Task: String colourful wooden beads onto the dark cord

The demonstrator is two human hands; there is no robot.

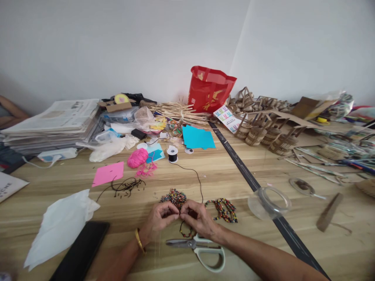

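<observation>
My left hand point(160, 218) and my right hand point(197, 219) meet at the fingertips over the wooden table point(228, 175), pinching a thin black cord with a short string of coloured beads point(185, 233) hanging below. A heap of loose coloured beads point(174, 196) lies just beyond my left fingers. Finished bead bracelets point(223, 208) lie to the right of my right hand. The black cord runs up to a small spool point(172, 153). White-handled scissors point(199, 248) lie under my right wrist.
A black phone point(80, 251) and white plastic bag point(60, 226) lie at the near left. Pink paper point(108, 173), pink yarn point(137, 157), blue paper point(197, 137), a newspaper stack point(54, 121), a red bag point(210, 89), woven baskets point(260, 132) and a clear tape roll point(271, 201) surround the work area.
</observation>
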